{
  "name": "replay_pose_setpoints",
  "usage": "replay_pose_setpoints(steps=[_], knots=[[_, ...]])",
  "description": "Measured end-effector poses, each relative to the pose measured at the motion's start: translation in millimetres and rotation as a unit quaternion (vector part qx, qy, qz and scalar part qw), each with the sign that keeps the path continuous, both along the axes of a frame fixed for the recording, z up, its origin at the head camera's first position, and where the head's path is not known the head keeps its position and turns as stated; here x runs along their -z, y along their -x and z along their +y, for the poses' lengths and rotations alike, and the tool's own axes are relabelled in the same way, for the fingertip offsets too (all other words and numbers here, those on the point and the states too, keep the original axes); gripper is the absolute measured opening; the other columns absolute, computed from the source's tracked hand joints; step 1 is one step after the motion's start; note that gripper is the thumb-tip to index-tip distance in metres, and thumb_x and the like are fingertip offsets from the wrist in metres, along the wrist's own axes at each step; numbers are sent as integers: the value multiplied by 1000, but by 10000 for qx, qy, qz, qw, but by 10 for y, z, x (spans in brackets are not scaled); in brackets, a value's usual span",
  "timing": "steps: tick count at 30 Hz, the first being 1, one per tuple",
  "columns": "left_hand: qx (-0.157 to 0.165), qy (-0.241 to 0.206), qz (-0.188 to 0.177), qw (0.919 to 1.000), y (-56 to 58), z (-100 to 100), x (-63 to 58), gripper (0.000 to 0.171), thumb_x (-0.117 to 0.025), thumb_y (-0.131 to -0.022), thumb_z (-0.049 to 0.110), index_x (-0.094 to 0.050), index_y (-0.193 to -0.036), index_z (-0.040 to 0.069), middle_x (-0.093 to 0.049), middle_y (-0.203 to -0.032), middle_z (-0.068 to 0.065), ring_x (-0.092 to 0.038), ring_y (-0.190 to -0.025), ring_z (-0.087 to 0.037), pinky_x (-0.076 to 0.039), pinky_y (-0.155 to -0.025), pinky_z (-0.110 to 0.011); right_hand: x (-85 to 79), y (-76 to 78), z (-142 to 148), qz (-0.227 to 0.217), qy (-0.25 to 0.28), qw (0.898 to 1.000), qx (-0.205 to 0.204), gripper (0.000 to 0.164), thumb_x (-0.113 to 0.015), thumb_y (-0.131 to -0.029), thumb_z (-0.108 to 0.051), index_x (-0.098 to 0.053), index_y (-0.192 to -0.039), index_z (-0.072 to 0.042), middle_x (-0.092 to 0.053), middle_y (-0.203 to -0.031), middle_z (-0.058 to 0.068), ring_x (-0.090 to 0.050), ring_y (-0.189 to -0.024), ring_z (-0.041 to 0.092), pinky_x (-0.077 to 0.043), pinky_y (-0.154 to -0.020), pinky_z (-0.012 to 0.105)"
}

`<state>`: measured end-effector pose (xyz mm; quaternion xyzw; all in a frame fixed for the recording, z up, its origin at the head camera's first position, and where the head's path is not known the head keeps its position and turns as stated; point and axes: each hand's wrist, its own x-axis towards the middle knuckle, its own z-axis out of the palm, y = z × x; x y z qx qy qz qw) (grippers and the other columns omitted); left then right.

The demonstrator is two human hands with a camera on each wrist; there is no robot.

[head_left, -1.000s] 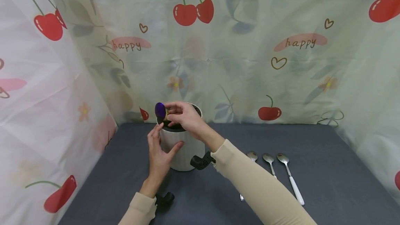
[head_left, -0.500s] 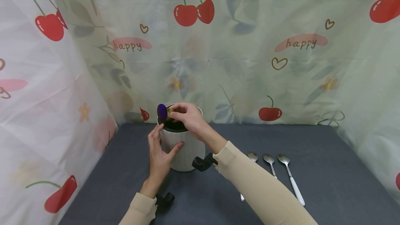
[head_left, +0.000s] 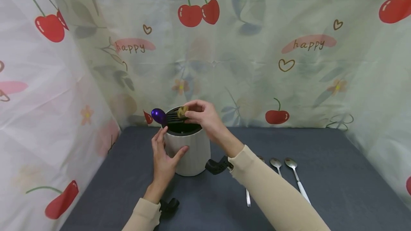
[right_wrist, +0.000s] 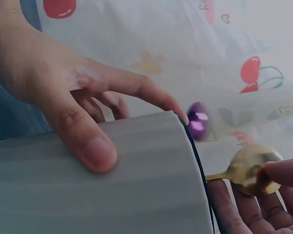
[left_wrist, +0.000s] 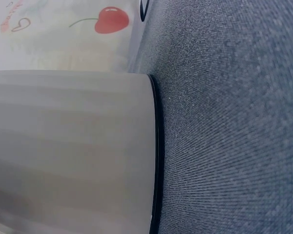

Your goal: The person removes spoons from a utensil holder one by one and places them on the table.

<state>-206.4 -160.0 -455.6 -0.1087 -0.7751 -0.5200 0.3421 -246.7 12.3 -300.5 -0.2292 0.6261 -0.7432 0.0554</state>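
A pale ribbed utensil holder (head_left: 192, 154) with a dark inside stands upright on the table. My left hand (head_left: 165, 156) grips its left side, thumb across the front and a fingertip at the rim. My right hand (head_left: 205, 118) is over the rim and pinches the bowl of a gold spoon (right_wrist: 244, 168), whose handle runs down into the holder. A purple spoon (head_left: 158, 116) leans out over the left rim, its handle hidden inside. Dark slots (head_left: 174, 117) show between the two spoon heads. In the left wrist view, only the holder's wall (left_wrist: 73, 151) and base show.
Three spoons lie on the dark table (head_left: 340, 174) to the right: a left one (head_left: 248, 199) mostly behind the right sleeve, a middle one (head_left: 275, 162), and one with a white handle (head_left: 291, 163). A printed curtain (head_left: 224, 81) encloses the back and sides.
My right hand has moved right and slightly up with the gold spoon, whose bowl now shows more. The purple spoon's head has shifted left. My left hand stays in place.
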Motion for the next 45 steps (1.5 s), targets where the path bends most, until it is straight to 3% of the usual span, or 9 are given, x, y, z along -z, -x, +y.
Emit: replay_pose_setpoints(steps=[7,16,22,29,39,45], knots=[[0,4,4,10000,-2,0,2,93,-88,-87,23,-33,-162,34,-30,-157,-15,-28,-150,-34,-31,-113,-71,8,15,71,195,-80,9998,10,22,-64,-99,7,-66,-120,13,-71,-110,12,-70,-92,22,-61,-86,43],[30,23,-12,10000,4,7,5,94,-88,-86,22,-33,-161,34,-29,-157,-15,-29,-150,-34,-31,-113,-70,-2,8,101,19,-374,9993,84,28,-64,-100,4,-66,-127,13,-68,-123,21,-71,-96,27,-60,-88,41],[14,26,-29,10000,-5,7,0,94,-88,-86,24,-33,-161,34,-30,-156,-15,-30,-149,-34,-32,-113,-70,-2,-3,144,-3,-355,9994,-3,25,-64,-99,5,-67,-123,12,-70,-114,16,-71,-94,24,-59,-90,44],[-2,11,-38,10000,-15,3,4,94,-88,-86,25,-33,-161,34,-30,-157,-15,-30,-149,-34,-30,-114,-71,-22,-11,202,13,-24,10000,23,26,-64,-95,12,-64,-121,13,-68,-101,6,-69,-89,19,-58,-94,51],[10,8,-41,10000,-15,3,-4,94,-89,-86,25,-33,-161,35,-30,-158,-14,-28,-151,-33,-31,-114,-71,-119,-33,418,145,426,9986,276,25,-63,-97,12,-62,-122,9,-69,-103,6,-72,-90,19,-60,-89,43],[-1,-9,-74,10000,-9,-6,-3,94,-88,-86,26,-33,-161,36,-30,-158,-13,-29,-150,-33,-31,-114,-70,-143,-55,552,84,771,9962,385,23,-62,-98,11,-64,-120,5,-68,-102,7,-72,-93,21,-57,-94,51]])
